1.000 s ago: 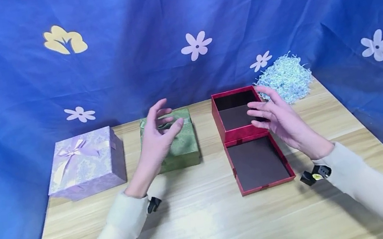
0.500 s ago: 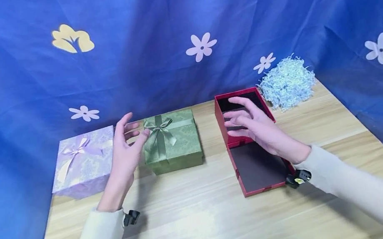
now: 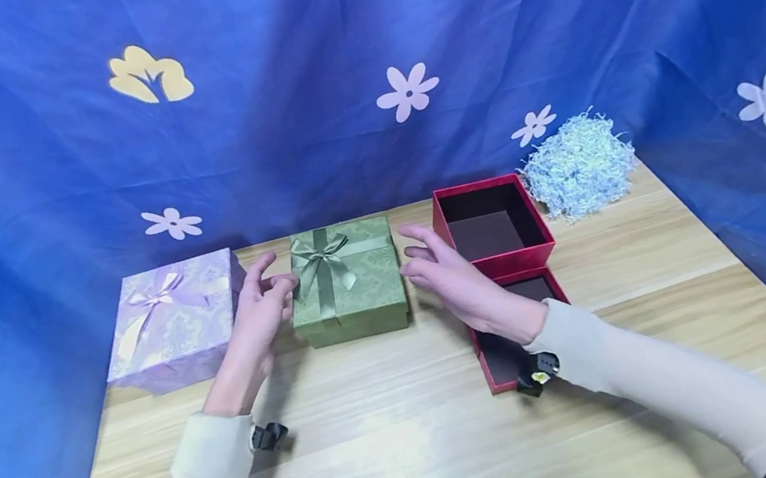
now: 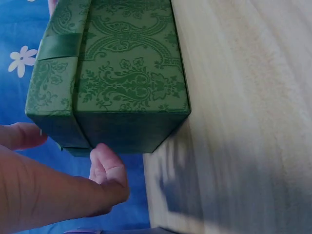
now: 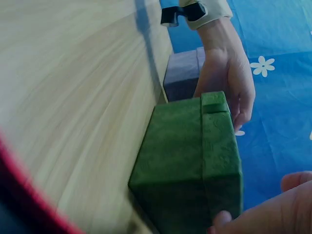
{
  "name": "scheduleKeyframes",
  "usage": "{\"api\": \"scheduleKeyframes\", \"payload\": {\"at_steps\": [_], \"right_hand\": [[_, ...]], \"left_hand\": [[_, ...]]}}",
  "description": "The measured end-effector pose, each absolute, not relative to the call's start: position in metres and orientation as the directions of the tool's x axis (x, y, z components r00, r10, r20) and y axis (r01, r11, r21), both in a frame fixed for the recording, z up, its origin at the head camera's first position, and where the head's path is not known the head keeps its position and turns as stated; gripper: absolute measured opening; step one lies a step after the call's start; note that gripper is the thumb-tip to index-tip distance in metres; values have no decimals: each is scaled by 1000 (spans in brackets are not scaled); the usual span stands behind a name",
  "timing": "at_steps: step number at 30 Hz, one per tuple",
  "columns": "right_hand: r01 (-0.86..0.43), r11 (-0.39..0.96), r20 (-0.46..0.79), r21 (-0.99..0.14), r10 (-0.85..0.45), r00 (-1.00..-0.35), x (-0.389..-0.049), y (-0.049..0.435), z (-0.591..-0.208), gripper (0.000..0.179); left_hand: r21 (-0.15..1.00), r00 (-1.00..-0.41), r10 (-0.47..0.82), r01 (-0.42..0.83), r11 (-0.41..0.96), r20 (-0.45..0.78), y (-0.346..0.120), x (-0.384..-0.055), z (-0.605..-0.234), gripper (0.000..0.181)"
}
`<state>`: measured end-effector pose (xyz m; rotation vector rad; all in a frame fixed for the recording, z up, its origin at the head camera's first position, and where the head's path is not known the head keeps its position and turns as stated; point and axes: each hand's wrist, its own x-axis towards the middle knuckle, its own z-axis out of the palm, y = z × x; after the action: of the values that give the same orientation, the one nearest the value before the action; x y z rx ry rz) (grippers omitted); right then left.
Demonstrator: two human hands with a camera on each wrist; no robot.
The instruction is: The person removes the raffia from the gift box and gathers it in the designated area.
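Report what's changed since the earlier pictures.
The left hand moved left, from over the green box to its left side; the right hand moved left, from over the red box to the green box's right side. Neither clearly grips anything. Both boxes, the purple box and the blue shreds stayed put.

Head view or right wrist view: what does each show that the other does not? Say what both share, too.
Only the head view shows the bow on the green box, the pale blue shredded paper and the inside of the open red box.

Only the right wrist view shows the green box's end face beside the right hand, plus a close, blurred red edge.

Both share the green box, lilac box, both hands, including the left hand, wooden table and flowered blue cloth.
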<state>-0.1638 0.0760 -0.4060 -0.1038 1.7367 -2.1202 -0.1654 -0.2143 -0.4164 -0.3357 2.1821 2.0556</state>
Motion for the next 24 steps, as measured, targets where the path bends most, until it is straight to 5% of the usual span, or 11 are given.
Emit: {"api": "scheduleKeyframes", "payload": {"at_steps": [10,24], "right_hand": [[338,-140,-288,-930,-289,-913,-183,54,-423,83],[396,-203,-329,-896,-296,-897,-200,60,-428,79]], "left_hand": [[965,-966,-37,-253,-75,-256,-217,-166,-424,67],[968,-968,-52,-240,-70,-244,-216,-173,-423,58]]}}
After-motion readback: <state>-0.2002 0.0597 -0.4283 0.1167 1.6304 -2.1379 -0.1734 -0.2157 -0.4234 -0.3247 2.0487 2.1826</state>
